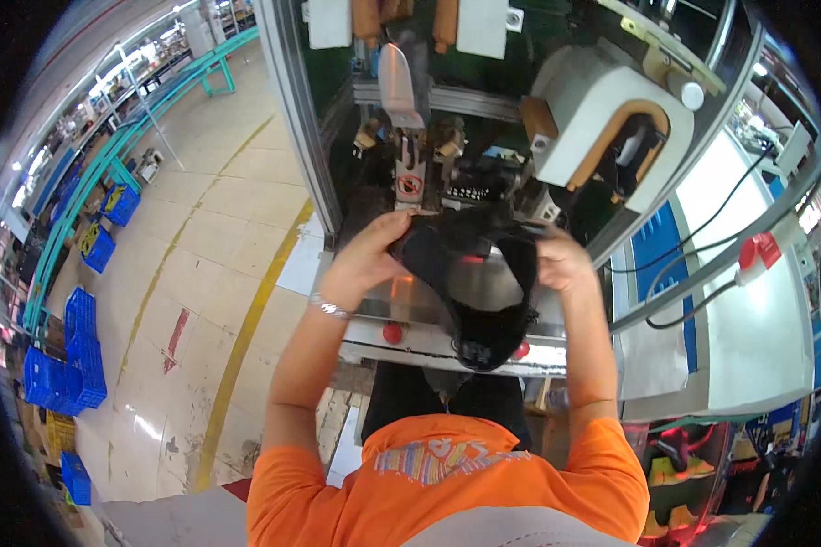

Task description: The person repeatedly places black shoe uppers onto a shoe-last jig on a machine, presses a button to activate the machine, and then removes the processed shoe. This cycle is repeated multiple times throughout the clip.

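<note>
This is a factory floor (201, 273): metal-framed machine (570, 105), yellow floor lines (252, 330) (rather worn) and stacked blue crates (82, 351).

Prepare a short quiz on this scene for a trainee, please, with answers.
1. True or false: the left hand and right hand both hold the black, soft-looking piece with a wide opening.
2. Which encircles the left wrist? A) silver-coloured band; B) brown leather strap; C) green cloth cuff.
3. Fill in: the blue, box-shaped plastic crates stand toward the picture's ___ edge.
Key: 1. true; 2. A; 3. left.
</note>
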A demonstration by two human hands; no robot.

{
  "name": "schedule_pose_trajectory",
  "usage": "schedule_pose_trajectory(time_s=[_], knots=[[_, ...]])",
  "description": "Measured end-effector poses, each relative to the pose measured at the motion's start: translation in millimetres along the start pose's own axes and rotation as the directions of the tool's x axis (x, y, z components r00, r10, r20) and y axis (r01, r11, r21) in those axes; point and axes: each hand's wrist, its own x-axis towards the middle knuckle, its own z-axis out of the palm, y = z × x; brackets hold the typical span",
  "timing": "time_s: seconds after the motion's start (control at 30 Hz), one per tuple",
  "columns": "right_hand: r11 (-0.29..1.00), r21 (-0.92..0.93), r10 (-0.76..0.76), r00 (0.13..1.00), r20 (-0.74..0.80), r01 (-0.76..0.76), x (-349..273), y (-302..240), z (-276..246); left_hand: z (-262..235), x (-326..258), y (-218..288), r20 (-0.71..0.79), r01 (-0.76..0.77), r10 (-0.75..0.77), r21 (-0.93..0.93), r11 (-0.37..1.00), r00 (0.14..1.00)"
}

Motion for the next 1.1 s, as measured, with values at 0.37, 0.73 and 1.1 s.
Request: schedule_pose_trajectory(time_s=[0.37,0.73,1.1], knots=[[0.894,-0.220,-0.335,0.908,0.253,0.391,99.7,-53.9,30.1,-4.2,23.7,117.0,0.065,-0.363,0.432,0.661,0.657,0.900],[0.795,-0.164,-0.591,0.807,0.008,0.584,191.4,-47.4,15.7,-38.9,92.2,132.4,0.101,-0.513,0.579,0.601,0.612,0.809],[0.841,-0.133,-0.535,0.843,-0.056,0.524,192.9,-51.3,1.2,-45.7,95.5,140.0,0.167,-0.510,0.513,0.560,0.653,0.842]])
